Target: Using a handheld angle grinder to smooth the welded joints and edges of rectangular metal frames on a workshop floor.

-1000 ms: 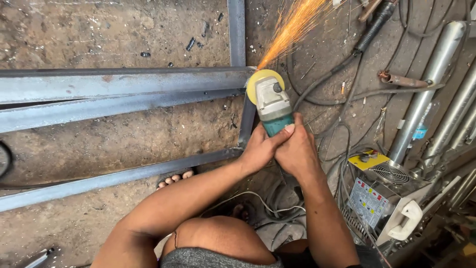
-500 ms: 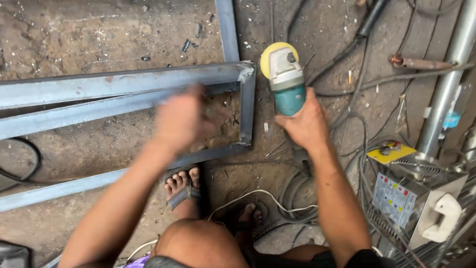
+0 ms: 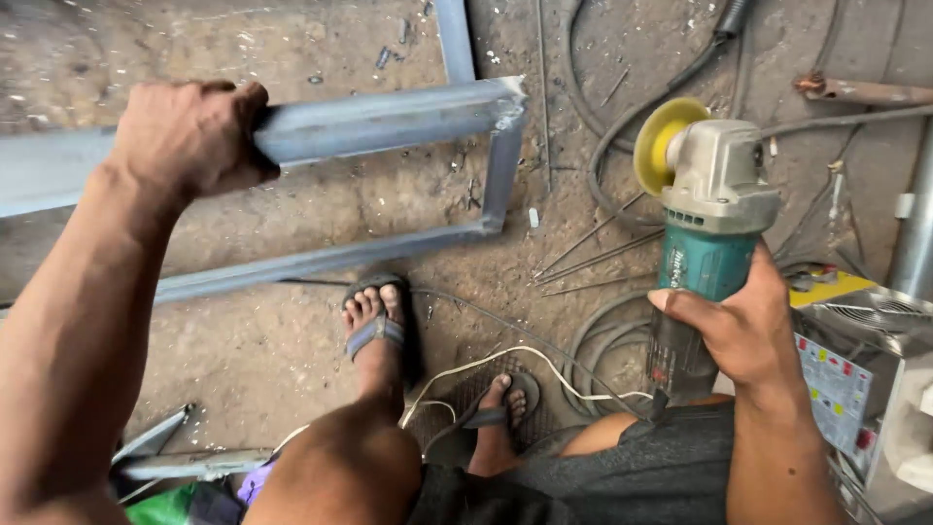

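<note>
My left hand grips the upper rail of a grey steel tube frame, lifted off the dirt floor. The frame's welded corner is to the right of that hand, and its lower rail runs back to the left. My right hand holds a teal and grey angle grinder by its body, away from the frame, with its yellow disc pointing up and left. No sparks show. My feet in sandals stand below the frame.
Black cables and a white cord loop over the floor by my feet. Thin rods lie beside the frame. A welding machine with a yellow part stands at the right, with a metal pipe beyond it.
Grinding with sparks has stopped. My left hand left the grinder, swung left and took hold of the frame's upper rail. The right hand pulled the grinder back from the frame.
</note>
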